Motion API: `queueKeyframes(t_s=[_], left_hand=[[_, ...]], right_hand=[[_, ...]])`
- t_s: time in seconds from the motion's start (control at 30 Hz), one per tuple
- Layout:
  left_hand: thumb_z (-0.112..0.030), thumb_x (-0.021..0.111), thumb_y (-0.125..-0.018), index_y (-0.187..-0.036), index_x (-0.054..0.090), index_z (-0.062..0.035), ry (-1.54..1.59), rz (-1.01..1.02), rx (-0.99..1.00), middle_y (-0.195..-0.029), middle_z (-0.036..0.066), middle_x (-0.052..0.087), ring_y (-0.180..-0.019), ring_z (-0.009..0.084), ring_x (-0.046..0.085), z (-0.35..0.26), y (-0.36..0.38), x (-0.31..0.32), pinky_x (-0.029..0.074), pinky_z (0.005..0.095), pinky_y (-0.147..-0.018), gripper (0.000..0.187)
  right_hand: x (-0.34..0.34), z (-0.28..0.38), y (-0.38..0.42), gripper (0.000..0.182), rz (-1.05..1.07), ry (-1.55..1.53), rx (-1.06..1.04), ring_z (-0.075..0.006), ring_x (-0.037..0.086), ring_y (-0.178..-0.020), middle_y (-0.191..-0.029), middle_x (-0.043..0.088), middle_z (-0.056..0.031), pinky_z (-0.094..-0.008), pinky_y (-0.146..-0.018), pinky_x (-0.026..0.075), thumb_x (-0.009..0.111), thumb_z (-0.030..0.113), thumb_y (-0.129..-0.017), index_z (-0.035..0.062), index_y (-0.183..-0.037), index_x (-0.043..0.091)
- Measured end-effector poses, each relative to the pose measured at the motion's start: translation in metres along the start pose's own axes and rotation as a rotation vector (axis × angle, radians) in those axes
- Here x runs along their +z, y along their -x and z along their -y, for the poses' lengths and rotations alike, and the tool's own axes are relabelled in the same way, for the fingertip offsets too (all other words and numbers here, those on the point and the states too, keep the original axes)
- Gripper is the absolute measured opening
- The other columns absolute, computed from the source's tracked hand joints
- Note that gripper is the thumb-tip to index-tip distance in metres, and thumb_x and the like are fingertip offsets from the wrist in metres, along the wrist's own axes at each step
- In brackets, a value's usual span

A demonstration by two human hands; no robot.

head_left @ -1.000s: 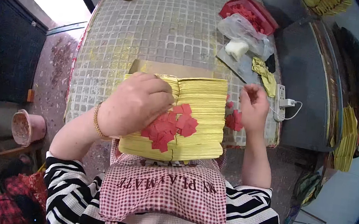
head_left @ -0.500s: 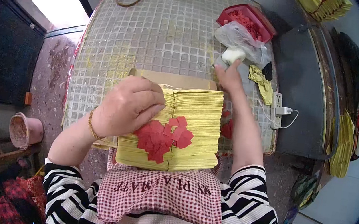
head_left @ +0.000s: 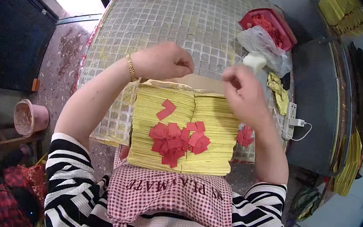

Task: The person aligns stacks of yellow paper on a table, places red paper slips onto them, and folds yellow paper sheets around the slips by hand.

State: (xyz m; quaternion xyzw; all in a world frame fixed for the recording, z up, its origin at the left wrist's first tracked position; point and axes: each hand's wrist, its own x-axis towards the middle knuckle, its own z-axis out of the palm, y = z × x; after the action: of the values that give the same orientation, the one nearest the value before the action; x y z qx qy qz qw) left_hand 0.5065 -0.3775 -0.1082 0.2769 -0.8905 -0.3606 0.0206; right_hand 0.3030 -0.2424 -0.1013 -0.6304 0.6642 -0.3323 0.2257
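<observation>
A thick stack of yellow folded paper [head_left: 214,140] lies in two columns at the table's front edge. Small red paper pieces [head_left: 171,144] are heaped on its middle, with a few lying apart higher up. Above the stack's upper left edge is my left hand [head_left: 165,61], its fingers curled together; whatever they pinch is too small to name. My right hand [head_left: 245,92] hovers over the upper right corner, fingers bent and blurred, so anything in them cannot be made out. More red pieces [head_left: 245,136] lie just right of the stack.
At the back right of the gridded table [head_left: 178,31] are a red box [head_left: 286,35] of red scraps, a clear plastic bag [head_left: 264,44], a white lump [head_left: 255,61] and yellow paper [head_left: 278,91]. A power strip [head_left: 290,120] sits at the right edge.
My right hand has left the white lump and come back to the stack. My left hand has lifted off the red pieces and moved up, uncovering more of them. The view has shifted slightly.
</observation>
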Motion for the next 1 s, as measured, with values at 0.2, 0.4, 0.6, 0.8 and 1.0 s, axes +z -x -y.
queueKeyframes(t_s=[0.2, 0.4, 0.6, 0.8, 1.0], left_hand=[[-0.016, 0.057, -0.084, -0.094, 0.071, -0.0037, -0.074, 0.052, 0.076, -0.083, 0.008, 0.071, -0.067, 0.0213, 0.063, -0.001, 0.006, 0.006, 0.052, 0.0319, -0.065, 0.022], [-0.018, 0.058, -0.083, -0.095, 0.071, -0.0026, 0.061, 0.013, -0.038, -0.083, 0.01, 0.071, -0.068, 0.0223, 0.064, -0.002, 0.016, 0.007, 0.052, 0.0329, -0.067, 0.023], [-0.022, 0.061, -0.083, -0.096, 0.07, 0.0001, 0.08, -0.17, 0.105, -0.084, 0.011, 0.07, -0.069, 0.0237, 0.064, 0.002, 0.022, 0.011, 0.052, 0.0332, -0.068, 0.028], [-0.026, 0.064, -0.082, -0.095, 0.07, 0.0008, 0.009, 0.038, 0.007, -0.086, 0.011, 0.07, -0.07, 0.0242, 0.064, -0.002, 0.018, 0.004, 0.053, 0.0339, -0.07, 0.03], [-0.022, 0.068, -0.081, -0.09, 0.072, 0.0001, -0.08, -0.072, 0.082, -0.086, 0.012, 0.07, -0.068, 0.02, 0.064, -0.003, 0.017, 0.014, 0.052, 0.0292, -0.065, 0.024]], right_hand=[[0.017, 0.034, -0.003, 0.015, 0.556, 0.624, -0.382, -0.0277, 0.057, -0.086, -0.09, 0.063, -0.0133, -0.0363, -0.082, 0.048, 0.056, 0.011, -0.079, 0.0019, -0.088, 0.065], [0.002, 0.03, -0.036, 0.018, 0.716, 0.172, 0.05, -0.0208, 0.057, -0.069, -0.078, 0.062, -0.01, -0.0303, -0.066, 0.047, 0.055, 0.008, -0.077, -0.0021, -0.089, 0.063], [0.022, 0.018, -0.037, 0.013, 0.447, 0.138, 0.122, -0.0258, 0.06, -0.066, -0.076, 0.064, -0.0129, -0.0362, -0.063, 0.049, 0.055, 0.007, -0.075, -0.0008, -0.084, 0.062], [0.024, 0.01, -0.019, 0.016, 0.325, 0.041, 0.102, -0.0255, 0.061, -0.067, -0.076, 0.064, -0.0119, -0.0359, -0.063, 0.048, 0.059, 0.005, -0.075, 0.0005, -0.09, 0.059], [0.027, -0.001, -0.022, 0.024, 0.147, 0.033, 0.079, -0.0255, 0.062, -0.067, -0.077, 0.065, -0.0113, -0.036, -0.064, 0.048, 0.062, 0.006, -0.076, 0.0011, -0.099, 0.057]])
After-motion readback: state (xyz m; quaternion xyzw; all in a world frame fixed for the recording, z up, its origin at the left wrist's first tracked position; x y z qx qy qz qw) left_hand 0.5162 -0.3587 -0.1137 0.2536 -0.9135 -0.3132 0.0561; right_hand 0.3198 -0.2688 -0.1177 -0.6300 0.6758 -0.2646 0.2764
